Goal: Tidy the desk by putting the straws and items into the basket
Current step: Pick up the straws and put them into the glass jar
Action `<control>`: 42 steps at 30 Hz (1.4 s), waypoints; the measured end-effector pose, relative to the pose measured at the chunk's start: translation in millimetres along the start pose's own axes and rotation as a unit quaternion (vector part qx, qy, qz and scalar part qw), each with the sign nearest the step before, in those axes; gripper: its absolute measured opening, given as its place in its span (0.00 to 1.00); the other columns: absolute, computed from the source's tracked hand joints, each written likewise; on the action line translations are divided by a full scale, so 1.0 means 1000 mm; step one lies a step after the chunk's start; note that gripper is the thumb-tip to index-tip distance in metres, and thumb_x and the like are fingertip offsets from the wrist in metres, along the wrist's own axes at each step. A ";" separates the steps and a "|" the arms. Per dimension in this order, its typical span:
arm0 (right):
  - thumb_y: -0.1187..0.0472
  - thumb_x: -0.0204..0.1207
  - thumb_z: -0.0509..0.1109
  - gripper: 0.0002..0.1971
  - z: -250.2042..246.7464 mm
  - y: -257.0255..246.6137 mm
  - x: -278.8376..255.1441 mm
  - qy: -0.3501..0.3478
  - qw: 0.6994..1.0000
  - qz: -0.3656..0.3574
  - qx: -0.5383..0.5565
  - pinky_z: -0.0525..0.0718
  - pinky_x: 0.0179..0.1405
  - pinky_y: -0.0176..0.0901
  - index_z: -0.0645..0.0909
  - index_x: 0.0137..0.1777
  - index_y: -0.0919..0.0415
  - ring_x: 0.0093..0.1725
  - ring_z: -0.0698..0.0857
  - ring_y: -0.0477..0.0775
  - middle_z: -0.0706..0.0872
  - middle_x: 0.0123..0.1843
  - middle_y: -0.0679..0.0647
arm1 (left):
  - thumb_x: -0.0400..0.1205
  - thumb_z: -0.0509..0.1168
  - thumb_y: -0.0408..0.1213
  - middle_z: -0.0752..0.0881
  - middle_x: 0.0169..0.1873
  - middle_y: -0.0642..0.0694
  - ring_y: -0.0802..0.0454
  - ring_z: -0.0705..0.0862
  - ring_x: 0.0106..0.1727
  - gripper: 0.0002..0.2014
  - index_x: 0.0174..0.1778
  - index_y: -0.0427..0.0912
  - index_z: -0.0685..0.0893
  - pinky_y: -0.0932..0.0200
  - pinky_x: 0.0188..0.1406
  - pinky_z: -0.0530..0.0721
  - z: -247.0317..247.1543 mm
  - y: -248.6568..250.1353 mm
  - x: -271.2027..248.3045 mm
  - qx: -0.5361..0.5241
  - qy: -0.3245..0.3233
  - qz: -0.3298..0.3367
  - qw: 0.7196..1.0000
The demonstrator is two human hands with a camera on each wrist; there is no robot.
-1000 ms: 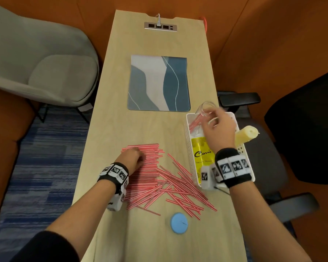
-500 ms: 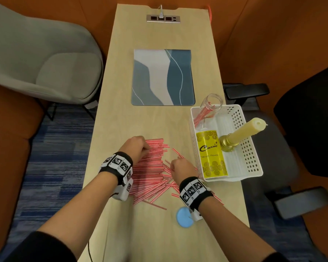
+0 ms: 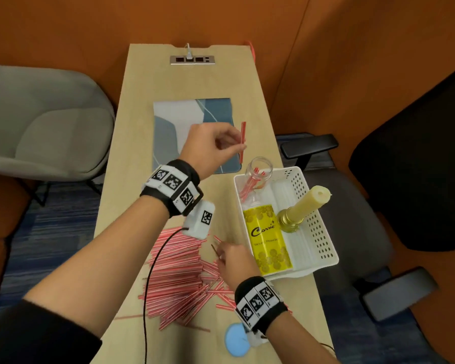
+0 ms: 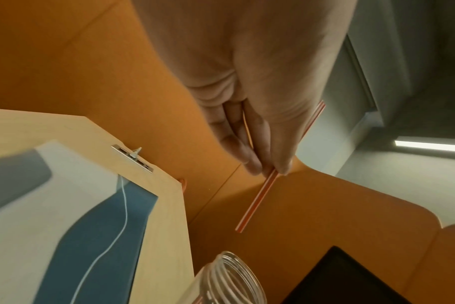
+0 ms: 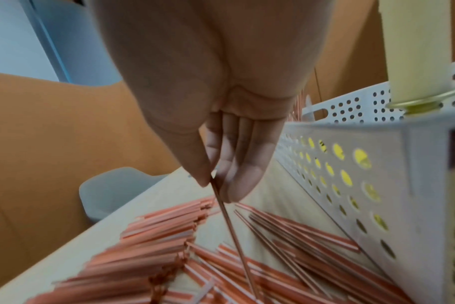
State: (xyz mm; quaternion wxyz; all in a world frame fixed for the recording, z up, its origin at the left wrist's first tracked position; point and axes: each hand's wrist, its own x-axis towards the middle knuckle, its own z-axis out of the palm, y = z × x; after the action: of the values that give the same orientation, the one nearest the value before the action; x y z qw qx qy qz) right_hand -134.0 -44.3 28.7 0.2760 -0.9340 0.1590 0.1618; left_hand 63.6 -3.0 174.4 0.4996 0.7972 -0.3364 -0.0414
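The left hand (image 3: 210,148) pinches a striped straw (image 3: 242,141) between thumb and fingertips; its middle is hidden by the fingers, and it stands near upright, raised above the jar (image 3: 258,170) at the far end of the basket (image 3: 315,227). The right hand (image 3: 238,261) pinches 1 thin straw (image 5: 231,230), lower end on the straw pile (image 3: 179,279) near the counter's (image 3: 147,101) near edge; how many it holds is unclear.

Left hand (image 3: 210,147) pinching straw (image 3: 242,139)
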 end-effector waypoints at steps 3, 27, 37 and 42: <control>0.60 0.79 0.67 0.09 -0.016 -0.001 -0.011 0.024 0.999 -0.011 0.034 0.85 0.47 0.46 0.82 0.58 0.56 0.50 0.88 0.59 0.89 0.48 0.57 | 0.74 0.79 0.41 0.89 0.32 0.59 0.67 0.87 0.36 0.06 0.42 0.49 0.89 0.71 0.41 0.84 0.019 0.003 0.021 -0.002 -0.039 -0.004 0.999; 0.63 0.77 0.72 0.12 -0.188 0.014 0.081 0.312 0.933 -0.031 0.174 0.88 0.50 0.43 0.82 0.59 0.56 0.45 0.86 0.50 0.85 0.44 0.50 | 0.71 0.80 0.46 0.86 0.41 0.53 0.54 0.82 0.41 0.10 0.46 0.51 0.90 0.64 0.44 0.77 0.003 -0.155 -0.186 0.250 -0.203 -0.346 0.881; 0.64 0.75 0.72 0.06 -0.070 -0.017 0.025 0.100 0.989 -0.102 0.043 0.86 0.48 0.47 0.88 0.48 0.56 0.38 0.84 0.48 0.87 0.37 0.49 | 0.77 0.75 0.41 0.91 0.50 0.47 0.47 0.89 0.49 0.07 0.49 0.48 0.92 0.55 0.56 0.86 0.008 -0.159 -0.194 0.268 -0.182 -0.285 0.902; 0.61 0.78 0.71 0.10 0.020 -0.010 0.012 -0.089 0.991 0.000 -0.104 0.86 0.57 0.47 0.86 0.58 0.57 0.54 0.87 0.57 0.87 0.55 0.56 | 0.83 0.69 0.41 0.91 0.52 0.47 0.48 0.88 0.50 0.09 0.55 0.45 0.92 0.56 0.54 0.85 0.001 -0.156 -0.199 0.250 -0.174 -0.264 0.915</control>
State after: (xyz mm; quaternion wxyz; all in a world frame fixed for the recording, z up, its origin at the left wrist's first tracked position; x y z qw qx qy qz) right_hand -124.2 -27.7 12.8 0.1903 -0.9395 0.1158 0.2601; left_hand -12.9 154.1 -8.5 0.1880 0.9362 -0.1944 -0.2244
